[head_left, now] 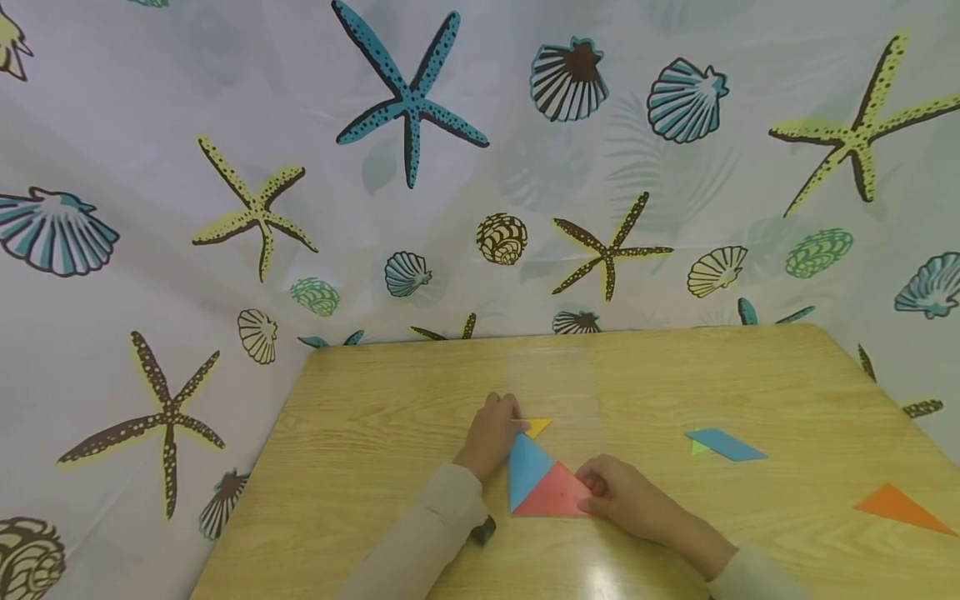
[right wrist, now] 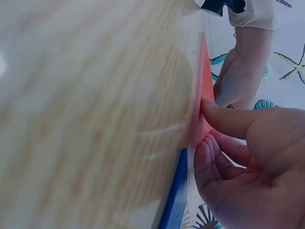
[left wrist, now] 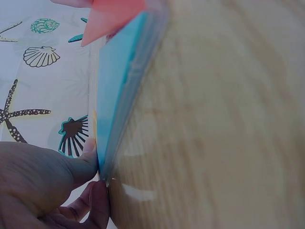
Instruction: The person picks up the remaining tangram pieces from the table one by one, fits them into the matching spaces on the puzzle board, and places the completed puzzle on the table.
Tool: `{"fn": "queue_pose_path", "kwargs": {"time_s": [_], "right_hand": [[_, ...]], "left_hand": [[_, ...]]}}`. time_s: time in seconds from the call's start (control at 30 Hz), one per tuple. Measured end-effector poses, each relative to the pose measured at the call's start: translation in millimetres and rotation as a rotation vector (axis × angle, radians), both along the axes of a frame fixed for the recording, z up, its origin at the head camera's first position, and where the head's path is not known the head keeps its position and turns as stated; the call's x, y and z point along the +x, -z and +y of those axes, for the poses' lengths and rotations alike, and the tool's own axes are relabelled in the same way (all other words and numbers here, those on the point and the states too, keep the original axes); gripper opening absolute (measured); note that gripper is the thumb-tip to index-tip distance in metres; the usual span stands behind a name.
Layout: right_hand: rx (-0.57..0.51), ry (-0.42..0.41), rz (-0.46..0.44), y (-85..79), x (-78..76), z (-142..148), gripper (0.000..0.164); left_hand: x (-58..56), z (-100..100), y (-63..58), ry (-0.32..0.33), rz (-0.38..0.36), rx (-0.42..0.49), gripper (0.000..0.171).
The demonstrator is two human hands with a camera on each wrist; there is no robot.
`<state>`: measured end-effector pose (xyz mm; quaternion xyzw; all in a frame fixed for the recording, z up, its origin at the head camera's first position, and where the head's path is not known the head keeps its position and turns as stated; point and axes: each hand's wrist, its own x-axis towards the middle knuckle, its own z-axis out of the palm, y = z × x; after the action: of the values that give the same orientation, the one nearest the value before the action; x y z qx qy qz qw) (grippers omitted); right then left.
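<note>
A blue triangle [head_left: 528, 467] and a pink-red triangle [head_left: 553, 495] lie edge to edge on the wooden table. At the blue triangle's top tip is my left hand [head_left: 489, 435], pinching that corner between thumb and fingers. My right hand [head_left: 633, 500] holds the right corner of the pink-red triangle, its thumb on the upper face and its other fingers curled at the edge. Just beyond the left fingertips lies a small yellow-orange triangle [head_left: 537, 427], partly hidden by that hand. In the left wrist view, the blue triangle [left wrist: 110, 86] appears nearly edge-on.
To the right, a blue parallelogram [head_left: 729, 445] partly covers a small light-green piece [head_left: 699, 447]. An orange triangle [head_left: 902, 507] lies farther right. Behind the table [head_left: 390, 392] and along its sides hangs a cloth [head_left: 465, 192] printed with shells and starfish.
</note>
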<state>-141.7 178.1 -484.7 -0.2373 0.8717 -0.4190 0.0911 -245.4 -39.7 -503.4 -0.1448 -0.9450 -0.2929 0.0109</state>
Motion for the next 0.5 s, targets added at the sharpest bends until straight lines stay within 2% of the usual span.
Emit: {"fn": "queue_pose_path", "kwargs": {"time_s": [0.23,0.5], "right_hand": [[0.054,-0.034,0.078,1.6,1.8,2.0,0.034],[0.134,-0.055,0.116,2.4,2.6,2.0,0.033]], "left_hand": [[-1.0,-0.3,0.5,0.005,0.004,0.000,0.018],[-0.1,-1.0,0.5,0.011,0.009,0.023,0.018]]}}
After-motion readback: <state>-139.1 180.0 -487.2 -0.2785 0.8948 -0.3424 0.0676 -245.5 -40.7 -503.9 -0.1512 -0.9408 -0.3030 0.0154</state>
